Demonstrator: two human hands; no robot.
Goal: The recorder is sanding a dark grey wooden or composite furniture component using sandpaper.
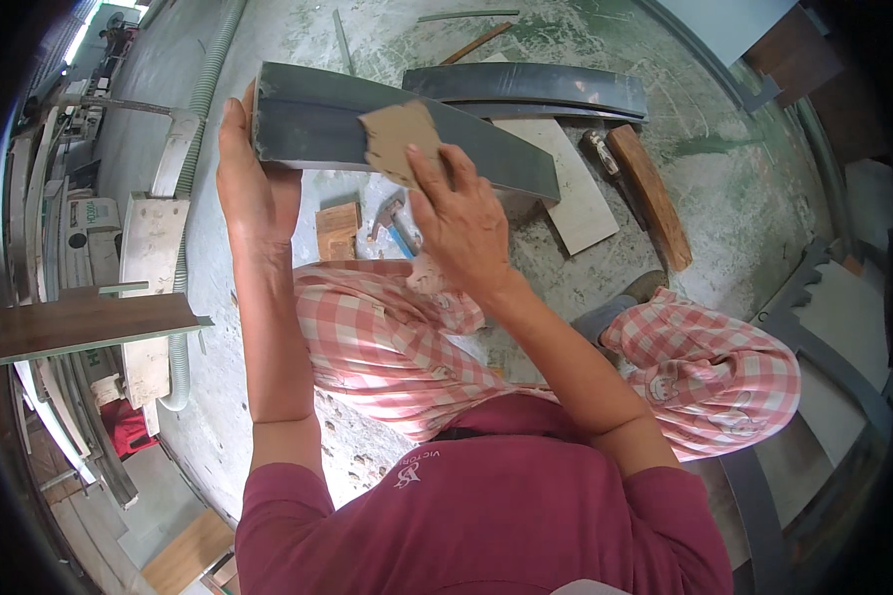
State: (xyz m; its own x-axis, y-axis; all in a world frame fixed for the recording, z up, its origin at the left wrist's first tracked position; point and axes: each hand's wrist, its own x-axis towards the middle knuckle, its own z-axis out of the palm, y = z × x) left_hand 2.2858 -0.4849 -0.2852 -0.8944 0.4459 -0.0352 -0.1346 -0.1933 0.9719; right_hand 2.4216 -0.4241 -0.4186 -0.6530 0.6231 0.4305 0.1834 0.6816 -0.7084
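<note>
A workshop with a stained concrete floor (665, 188) is filling the frame, seen from above a seated person. Nearest, at the lower edge, the maroon shirt and the checked trousers (387, 347) are showing, with both bare forearms rising toward the centre. Above the knees, at upper centre, the left hand (253, 183) is cupping the left end of a dark grey curved panel (318, 124), palm flat against its end and thumb over the top edge. The right hand (461, 213) is pressing a scrap of brown sandpaper (399, 137) onto the panel's face, fingers spread narrowly over it.

The panel is looking stiff, smooth and moderately light; its painted face is likely slippery and easily scratched, so the ends and edges are judged the safer places to grip.

Beyond the knees, a hammer (392, 218) and a small wooden block (337, 230) are lying on the floor. Farther, at upper right, a second curved grey panel (526, 87), a pale board (575, 188) and a brown wooden strip (650, 193) are resting. At far left, a ribbed hose (203, 89) is running beside stacked boards.
</note>
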